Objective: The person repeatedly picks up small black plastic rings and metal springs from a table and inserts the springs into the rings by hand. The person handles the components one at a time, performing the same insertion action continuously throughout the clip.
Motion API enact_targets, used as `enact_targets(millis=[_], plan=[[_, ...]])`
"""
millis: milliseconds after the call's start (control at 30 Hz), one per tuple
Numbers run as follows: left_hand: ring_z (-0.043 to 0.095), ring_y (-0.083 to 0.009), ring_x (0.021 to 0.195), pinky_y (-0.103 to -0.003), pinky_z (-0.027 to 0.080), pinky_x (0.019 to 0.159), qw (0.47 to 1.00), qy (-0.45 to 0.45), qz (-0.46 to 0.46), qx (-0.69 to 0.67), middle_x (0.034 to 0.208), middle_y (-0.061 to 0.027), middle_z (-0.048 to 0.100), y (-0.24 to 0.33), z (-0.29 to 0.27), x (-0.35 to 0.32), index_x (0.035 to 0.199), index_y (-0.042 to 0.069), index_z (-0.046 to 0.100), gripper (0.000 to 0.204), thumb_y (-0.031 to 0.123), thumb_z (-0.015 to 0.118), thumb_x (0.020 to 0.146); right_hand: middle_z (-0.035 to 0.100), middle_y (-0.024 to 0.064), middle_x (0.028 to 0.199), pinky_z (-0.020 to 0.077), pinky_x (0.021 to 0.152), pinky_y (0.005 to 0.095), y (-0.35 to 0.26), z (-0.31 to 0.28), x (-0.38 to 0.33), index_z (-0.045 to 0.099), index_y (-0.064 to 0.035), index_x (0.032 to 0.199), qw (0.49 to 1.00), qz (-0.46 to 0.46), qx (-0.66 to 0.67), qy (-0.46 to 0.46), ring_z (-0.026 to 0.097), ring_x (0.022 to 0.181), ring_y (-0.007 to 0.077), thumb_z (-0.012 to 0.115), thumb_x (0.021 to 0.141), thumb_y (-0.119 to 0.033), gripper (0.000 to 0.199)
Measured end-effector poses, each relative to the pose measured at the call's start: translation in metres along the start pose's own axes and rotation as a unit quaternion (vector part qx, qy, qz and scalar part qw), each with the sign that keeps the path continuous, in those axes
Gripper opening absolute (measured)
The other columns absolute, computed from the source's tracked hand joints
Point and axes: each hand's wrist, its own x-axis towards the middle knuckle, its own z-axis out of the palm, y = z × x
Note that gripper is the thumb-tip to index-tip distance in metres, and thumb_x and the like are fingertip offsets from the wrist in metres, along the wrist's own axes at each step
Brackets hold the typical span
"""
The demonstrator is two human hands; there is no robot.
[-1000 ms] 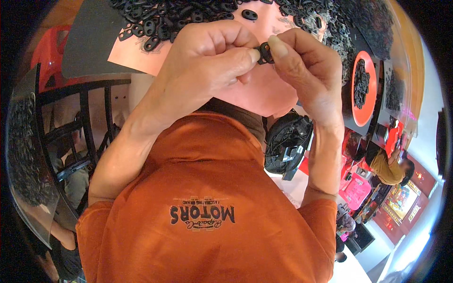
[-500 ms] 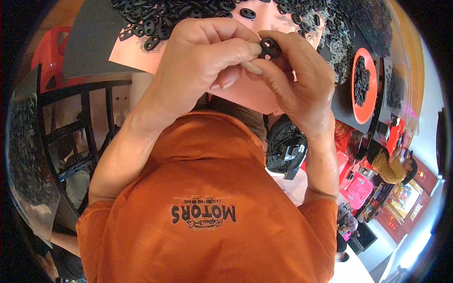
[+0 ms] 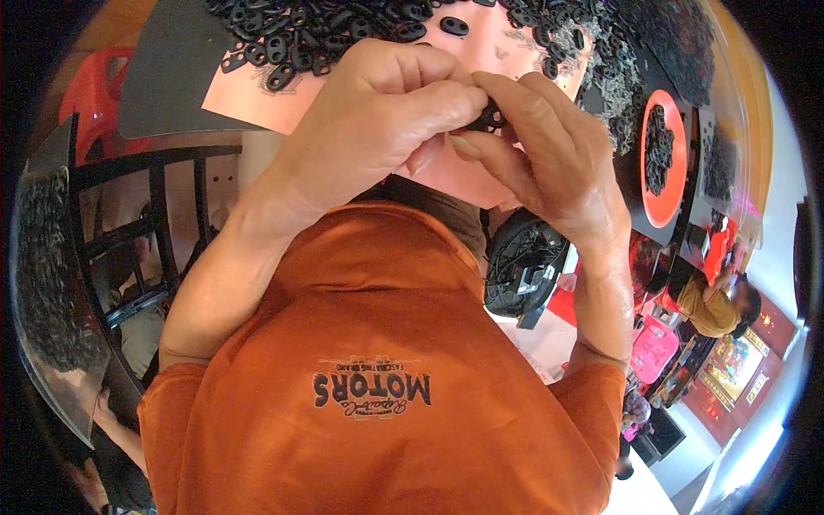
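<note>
Over the pink sheet (image 3: pixel 249 99), my two hands meet at a small black oval piece with two holes (image 3: pixel 489 118). My right hand (image 3: pixel 558 142) grips it between thumb and fingers, which partly cover it. My left hand (image 3: pixel 386 112) is closed in a pinch, its thumb and forefinger tips pressed against the piece's near edge. What lies between those left fingertips, if anything, is hidden. Beyond my hands lies a heap of similar black two-hole pieces (image 3: pixel 296 34). One loose black piece (image 3: pixel 455 27) rests apart on the sheet.
Many small pale, thin bits (image 3: pixel 605 77) are heaped right of the sheet. An orange-red oval basin (image 3: pixel 681 163) farther right holds black pieces. A black metal frame (image 3: pixel 159 202) and a red chair (image 3: pixel 94 94) stand at left. Another person (image 3: pixel 712 305) is at far right.
My right hand has shifted slightly right and down and turned, and its fingers now cover more of the black piece. My left fingertips have moved a little right, over the piece.
</note>
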Motion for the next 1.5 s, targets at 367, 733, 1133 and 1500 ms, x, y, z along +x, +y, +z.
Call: enact_targets(millis=[367, 733, 1133, 1500], plan=[[0.04, -0.0019, 0.041, -0.018, 0.03, 0.036, 0.999, 0.031, -0.013, -0.024, 0.056, 0.0046, 0.05, 0.001, 0.002, -0.002, 0.08, 0.003, 0.063, 0.018, 0.019, 0.056, 0.087, 0.052, 0.0059, 0.072, 0.0467, 0.047, 0.0319, 0.007, 0.008, -0.002, 0.056, -0.0032, 0.1, 0.998, -0.013, -0.031, 0.045, 0.056, 0.058, 0.0219, 0.072, 0.067, -0.021, 0.041], [0.041, -0.0026, 0.05, -0.019, 0.029, 0.045, 0.998, -0.046, 0.001, 0.05, 0.057, 0.003, 0.05, 0.006, 0.002, 0.003, 0.072, 0.004, 0.06, 0.019, 0.018, 0.051, 0.082, 0.052, 0.0062, 0.071, 0.0472, 0.049, 0.0327, 0.007, 0.001, -0.006, 0.056, -0.0035, 0.098, 1.0, -0.011, 0.004, 0.01, 0.057, 0.061, 0.023, 0.072, 0.067, -0.023, 0.04], [0.045, -0.0052, 0.048, -0.019, 0.032, 0.042, 0.994, -0.094, -0.046, 0.029, 0.057, -0.0006, 0.054, 0.005, -0.002, 0.002, 0.074, 0.003, 0.06, 0.022, 0.021, 0.051, 0.081, 0.046, 0.0068, 0.067, 0.0445, 0.05, 0.0335, 0.005, 0.003, -0.006, 0.05, -0.007, 0.079, 0.997, -0.037, -0.053, -0.036, 0.055, 0.056, 0.0238, 0.067, 0.068, -0.044, 0.042], [0.047, -0.0064, 0.045, -0.02, 0.031, 0.04, 0.993, -0.096, -0.059, 0.026, 0.053, 0.0003, 0.051, 0.01, -0.002, 0.002, 0.072, 0.002, 0.06, 0.024, 0.021, 0.05, 0.08, 0.046, 0.0076, 0.066, 0.0437, 0.048, 0.0343, 0.0, 0.006, -0.004, 0.047, -0.0062, 0.074, 0.996, -0.046, -0.073, -0.032, 0.055, 0.054, 0.024, 0.065, 0.072, -0.043, 0.041]])
